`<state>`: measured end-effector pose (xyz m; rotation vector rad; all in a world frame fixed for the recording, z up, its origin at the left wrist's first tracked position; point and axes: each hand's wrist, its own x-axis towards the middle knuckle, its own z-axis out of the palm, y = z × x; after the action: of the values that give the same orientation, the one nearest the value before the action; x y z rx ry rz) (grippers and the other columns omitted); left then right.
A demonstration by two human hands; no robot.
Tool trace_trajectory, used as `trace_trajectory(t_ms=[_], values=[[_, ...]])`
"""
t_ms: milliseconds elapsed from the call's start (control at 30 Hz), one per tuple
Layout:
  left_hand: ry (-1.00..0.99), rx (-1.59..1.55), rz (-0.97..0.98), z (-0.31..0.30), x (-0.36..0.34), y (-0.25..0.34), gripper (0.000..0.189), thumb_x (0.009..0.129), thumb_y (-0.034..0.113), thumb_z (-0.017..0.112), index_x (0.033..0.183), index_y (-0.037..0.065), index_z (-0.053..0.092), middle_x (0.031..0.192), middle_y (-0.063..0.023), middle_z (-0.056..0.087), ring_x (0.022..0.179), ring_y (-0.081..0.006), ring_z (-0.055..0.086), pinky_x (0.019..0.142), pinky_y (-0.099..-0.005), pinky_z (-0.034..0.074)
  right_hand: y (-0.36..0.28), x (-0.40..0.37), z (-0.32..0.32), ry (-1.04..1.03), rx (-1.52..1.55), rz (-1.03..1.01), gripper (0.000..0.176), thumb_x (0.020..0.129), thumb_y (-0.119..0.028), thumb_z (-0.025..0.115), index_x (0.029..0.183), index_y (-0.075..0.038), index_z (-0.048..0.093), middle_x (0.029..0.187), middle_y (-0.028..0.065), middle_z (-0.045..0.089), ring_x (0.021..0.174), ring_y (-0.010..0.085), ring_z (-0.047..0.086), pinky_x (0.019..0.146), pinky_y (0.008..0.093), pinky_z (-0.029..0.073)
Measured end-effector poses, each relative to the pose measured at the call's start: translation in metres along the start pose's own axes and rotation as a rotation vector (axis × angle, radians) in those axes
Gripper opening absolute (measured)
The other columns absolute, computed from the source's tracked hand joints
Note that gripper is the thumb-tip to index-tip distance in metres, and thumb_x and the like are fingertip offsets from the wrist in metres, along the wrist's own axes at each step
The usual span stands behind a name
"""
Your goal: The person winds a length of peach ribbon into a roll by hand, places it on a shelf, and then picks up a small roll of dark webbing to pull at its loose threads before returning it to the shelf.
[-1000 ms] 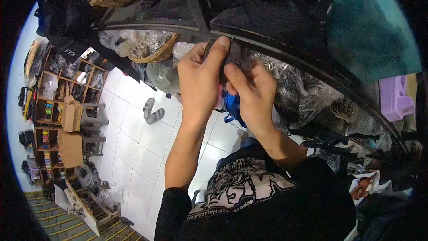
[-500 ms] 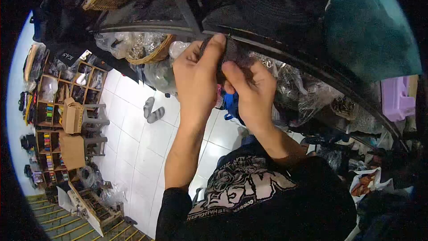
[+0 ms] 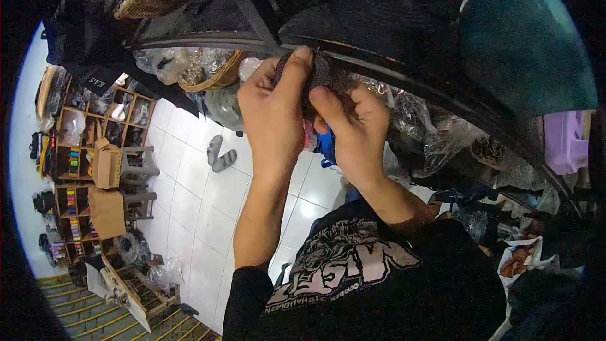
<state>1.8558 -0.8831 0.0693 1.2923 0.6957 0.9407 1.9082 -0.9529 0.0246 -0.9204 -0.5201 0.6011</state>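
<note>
A small piece of dark, mesh-like material (image 3: 323, 74) is held between my two hands, just below the black table edge. My left hand (image 3: 274, 110) grips its left side, with the thumb on top and the fingers curled under. On the right, my right hand (image 3: 356, 129) pinches the same piece between its thumb and bent fingers. The fingers hide much of the material. A bright blue item (image 3: 327, 146) and a bit of pink show beneath and between my hands.
Black fabric (image 3: 385, 6) lies above the edge. Wicker baskets (image 3: 218, 72) and plastic bags surround the hands. Grey slippers (image 3: 221, 155) rest on the tiled floor. Shelves and a cardboard box (image 3: 106, 164) stand left; a purple container (image 3: 565, 142) is right.
Both hands have shifted very slightly left in view with the dark material still held. The floor and shelves have moved a little to the right in view.
</note>
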Motion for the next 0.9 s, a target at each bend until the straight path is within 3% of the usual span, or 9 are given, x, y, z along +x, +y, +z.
trace_trajectory(t_ms=[167,433,733,900], values=[[0.01,0.01,-0.057,0.003,-0.003,0.007,0.031,0.09,0.024,0.063,0.074,-0.002,0.059,0.055,-0.006,0.056,0.035,-0.0113,0.048,0.034,-0.0225,0.034,-0.001,-0.001,-0.001,-0.018,0.005,0.002,0.015,0.085,-0.014,0.07,0.088,-0.001,0.062,0.071,0.0014,0.063,0.056,0.006,0.056,0.051,0.0201,0.045],[0.052,0.142,0.035,0.002,0.004,0.001,0.032,0.089,0.024,0.063,0.07,-0.002,0.059,0.052,-0.0032,0.053,0.034,-0.0082,0.043,0.034,-0.0236,0.03,-0.009,0.001,0.0,-0.011,0.086,0.056,0.018,0.086,-0.015,0.07,0.086,0.001,0.061,0.071,0.0024,0.062,0.055,0.0064,0.056,0.048,0.0195,0.046],[0.086,0.127,-0.025,0.01,0.001,0.013,0.033,0.09,0.024,0.063,0.07,-0.003,0.058,0.051,-0.0035,0.052,0.034,-0.0083,0.043,0.033,-0.0243,0.03,-0.006,0.005,-0.001,-0.047,0.179,0.064,0.018,0.086,-0.015,0.07,0.088,0.001,0.061,0.073,0.0013,0.062,0.059,0.0058,0.058,0.05,0.0201,0.05],[0.088,0.164,-0.003,0.01,0.003,0.011,0.033,0.089,0.024,0.063,0.072,-0.004,0.059,0.053,-0.0034,0.053,0.036,-0.0081,0.043,0.034,-0.0245,0.031,-0.005,0.005,-0.002,-0.02,0.074,0.018,0.018,0.086,-0.015,0.07,0.09,0.0,0.061,0.074,0.0007,0.062,0.059,0.0052,0.057,0.049,0.0188,0.048]])
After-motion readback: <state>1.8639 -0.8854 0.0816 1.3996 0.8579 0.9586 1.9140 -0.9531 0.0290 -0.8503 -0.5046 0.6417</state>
